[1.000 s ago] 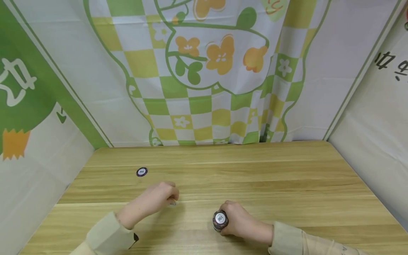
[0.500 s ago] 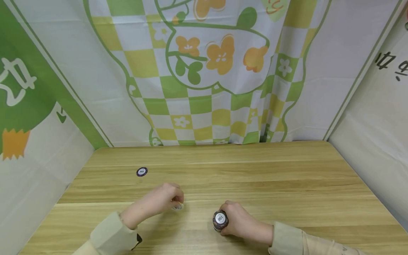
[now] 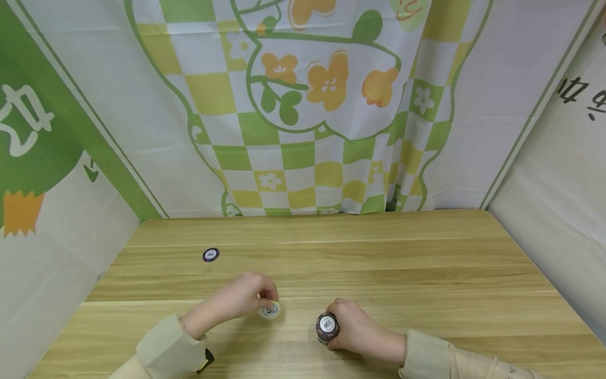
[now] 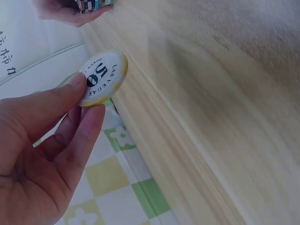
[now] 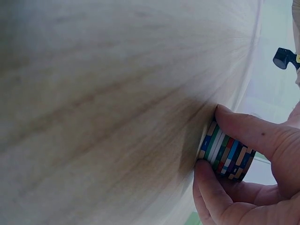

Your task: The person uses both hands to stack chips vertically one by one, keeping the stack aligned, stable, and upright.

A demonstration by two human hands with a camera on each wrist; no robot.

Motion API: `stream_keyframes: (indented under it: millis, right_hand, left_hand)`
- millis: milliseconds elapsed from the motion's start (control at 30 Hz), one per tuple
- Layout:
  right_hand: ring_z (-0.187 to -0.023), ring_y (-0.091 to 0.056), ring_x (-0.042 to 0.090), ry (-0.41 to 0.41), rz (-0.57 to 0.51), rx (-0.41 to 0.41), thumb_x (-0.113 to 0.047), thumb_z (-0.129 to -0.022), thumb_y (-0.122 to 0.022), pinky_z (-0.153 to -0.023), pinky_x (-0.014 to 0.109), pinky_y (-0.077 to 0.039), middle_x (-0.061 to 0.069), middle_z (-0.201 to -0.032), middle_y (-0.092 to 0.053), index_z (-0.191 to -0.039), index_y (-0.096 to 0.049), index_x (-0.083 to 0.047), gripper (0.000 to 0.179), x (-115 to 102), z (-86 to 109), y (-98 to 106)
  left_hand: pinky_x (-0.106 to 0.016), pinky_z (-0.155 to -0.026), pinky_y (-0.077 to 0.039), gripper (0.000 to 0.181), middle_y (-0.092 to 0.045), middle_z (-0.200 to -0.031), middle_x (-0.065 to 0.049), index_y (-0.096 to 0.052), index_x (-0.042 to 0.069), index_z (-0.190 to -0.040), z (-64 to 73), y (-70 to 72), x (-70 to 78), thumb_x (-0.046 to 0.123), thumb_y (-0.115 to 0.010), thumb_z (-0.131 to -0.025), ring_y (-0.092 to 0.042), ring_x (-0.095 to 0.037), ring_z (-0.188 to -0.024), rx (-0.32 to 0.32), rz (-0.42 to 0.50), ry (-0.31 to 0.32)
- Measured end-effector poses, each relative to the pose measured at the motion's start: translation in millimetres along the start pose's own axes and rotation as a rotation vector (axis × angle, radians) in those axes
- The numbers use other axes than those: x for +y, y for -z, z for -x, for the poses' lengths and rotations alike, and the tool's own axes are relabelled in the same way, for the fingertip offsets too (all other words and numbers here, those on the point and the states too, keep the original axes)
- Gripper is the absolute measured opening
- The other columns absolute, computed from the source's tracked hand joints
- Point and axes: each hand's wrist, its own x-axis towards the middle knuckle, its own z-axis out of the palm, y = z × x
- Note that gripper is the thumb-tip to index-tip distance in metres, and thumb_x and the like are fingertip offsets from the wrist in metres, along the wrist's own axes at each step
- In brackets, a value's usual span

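Observation:
My left hand (image 3: pixel 241 299) pinches a white and yellow poker chip (image 4: pixel 105 77) marked 50 between thumb and fingers, held above the table. In the head view that chip's face is turned up, left of the stack. With thumb and fingers on either side, my right hand (image 3: pixel 362 330) grips a stack of poker chips (image 3: pixel 327 327) standing on the table. The top chip is dark with a white centre reading 100. Layers of blue, green, white, red and tan show along the stack's side (image 5: pixel 227 152) in the right wrist view.
A single dark chip (image 3: pixel 210 255) with a white centre lies flat at the table's back left. The wooden table (image 3: pixel 402 263) meets a checked, flowered cloth (image 3: pixel 303 173) at its far edge. Printed cloth walls stand on both sides.
My left hand has moved a little to the right, toward the stack, and the chip in it has turned so its face shows. The right hand and stack have stayed put.

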Motion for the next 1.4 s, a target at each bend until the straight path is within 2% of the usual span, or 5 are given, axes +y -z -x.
stream_keyframes:
  millis: [267, 500, 700, 1067, 1400]
  right_hand:
    - [-0.071, -0.054, 0.009, 0.006, -0.002, 0.008, -0.005, -0.049, -0.083, -0.067, 0.02, -0.049, -0.001, -0.079, -0.055, -0.085, -0.062, 0.0, 0.043, 1, 0.1, 0]
    - [-0.071, -0.054, 0.008, 0.015, 0.004, 0.023, -0.005, -0.048, -0.082, -0.067, 0.02, -0.049, -0.002, -0.078, -0.055, -0.086, -0.063, 0.0, 0.043, 2, 0.1, -1]
    - [-0.069, -0.052, 0.007, 0.031, 0.009, 0.047, -0.005, -0.047, -0.082, -0.065, 0.02, -0.048, -0.003, -0.076, -0.053, -0.083, -0.063, -0.001, 0.041, 2, 0.1, -1]
    - [-0.069, -0.051, 0.007, 0.028, 0.011, 0.031, -0.006, -0.048, -0.083, -0.065, 0.02, -0.048, -0.002, -0.077, -0.053, -0.083, -0.062, -0.001, 0.041, 2, 0.8, 1]
    - [-0.069, -0.051, 0.007, 0.041, 0.024, 0.038, -0.007, -0.048, -0.083, -0.064, 0.019, -0.048, -0.003, -0.076, -0.053, -0.083, -0.062, -0.001, 0.041, 2, 0.4, 0]
  left_hand:
    - [-0.019, -0.059, -0.046, 0.005, -0.061, -0.072, 0.008, -0.066, 0.012, -0.075, -7.9, -4.4, 3.2, 0.01, -0.07, -0.077, -0.053, -0.002, -0.066, -0.001, 0.077, 0.072]
    - [-0.019, -0.058, -0.046, 0.003, -0.062, -0.072, 0.006, -0.067, 0.009, -0.076, -15.7, -4.1, 8.1, 0.01, -0.07, -0.077, -0.053, -0.003, -0.065, 0.02, 0.122, 0.082]
    - [-0.018, -0.054, -0.048, 0.004, -0.063, -0.072, 0.004, -0.066, 0.006, -0.078, -20.1, -5.7, 12.7, 0.008, -0.069, -0.078, -0.053, -0.003, -0.065, 0.014, 0.247, 0.104]
    - [-0.032, -0.056, -0.055, 0.006, -0.063, -0.072, -0.008, -0.064, -0.007, -0.082, -26.1, -17.2, 19.2, -0.004, -0.065, -0.078, -0.057, -0.008, -0.062, -0.011, 0.573, 0.17]
    - [-0.03, -0.06, -0.055, 0.011, -0.062, -0.077, -0.008, -0.061, -0.012, -0.087, -29.2, -29.3, 21.0, -0.005, -0.063, -0.079, -0.057, -0.01, -0.064, -0.042, 0.722, 0.235]
